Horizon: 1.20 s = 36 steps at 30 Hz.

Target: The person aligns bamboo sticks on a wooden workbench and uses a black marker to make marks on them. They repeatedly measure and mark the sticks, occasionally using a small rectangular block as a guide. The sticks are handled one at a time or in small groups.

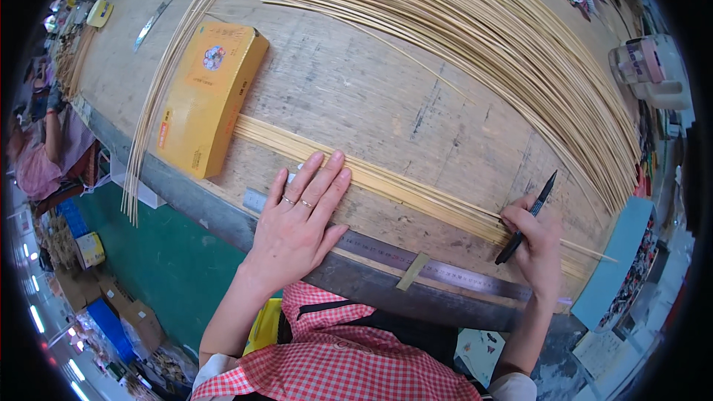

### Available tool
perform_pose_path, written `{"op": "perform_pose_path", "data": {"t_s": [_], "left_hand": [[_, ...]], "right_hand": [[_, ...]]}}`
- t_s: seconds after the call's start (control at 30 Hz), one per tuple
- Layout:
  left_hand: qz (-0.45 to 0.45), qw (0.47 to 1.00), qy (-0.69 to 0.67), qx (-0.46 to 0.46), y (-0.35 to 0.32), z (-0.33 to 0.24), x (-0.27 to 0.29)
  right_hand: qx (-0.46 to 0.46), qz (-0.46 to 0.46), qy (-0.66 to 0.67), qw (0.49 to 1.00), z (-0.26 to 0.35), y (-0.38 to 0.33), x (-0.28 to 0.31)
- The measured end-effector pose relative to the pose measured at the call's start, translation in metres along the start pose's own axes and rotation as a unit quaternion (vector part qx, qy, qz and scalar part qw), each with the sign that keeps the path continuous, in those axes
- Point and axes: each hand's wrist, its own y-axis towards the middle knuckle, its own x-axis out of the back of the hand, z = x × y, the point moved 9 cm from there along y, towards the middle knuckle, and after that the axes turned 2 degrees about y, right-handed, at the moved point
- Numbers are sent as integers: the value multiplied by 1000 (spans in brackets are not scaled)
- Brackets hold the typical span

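A row of thin pale bamboo strips [416, 197] lies side by side across the wooden table. My left hand [301, 204], with rings on it, rests flat on the strips with its fingers stretched out. Toward the right end of the row, my right hand [536, 234] is closed around a black marker pen [547, 191]. Its fingertips touch the strips or nearly so; the exact contact is hard to see. One strip sticks out to the right past this hand. A metal ruler [453, 275] lies along the table's near edge, partly under my left hand, with a piece of tape across it.
A yellow box [202, 96] stands over the strips' left end, beside a thin bundle of sticks [160, 78]. Many long sticks [475, 37] fan across the far side. At right are a blue-grey board [615, 267] and a plastic jug [661, 74]. Another person [56, 148] sits far left.
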Motion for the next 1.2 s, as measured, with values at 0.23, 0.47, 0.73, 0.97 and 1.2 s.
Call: {"op": "perform_pose_path", "data": {"t_s": [0.23,0.47,0.73,0.97,1.2], "left_hand": [[5,1000,-4,8,1,0,0],[-1,1000,-8,11,0,1,1],[-10,1000,-14,1,1,1,1],[-12,1000,-14,1,1,0,2],[-17,999,-38,-17,4,1,5]], "right_hand": [[8,2,-49,999,5,-4,0],[9,-143,-16,990,2,47,20],[66,-198,-148,967,-1,106,23],[39,-176,-157,971,-1,101,29],[84,-126,50,987,11,43,29]]}}
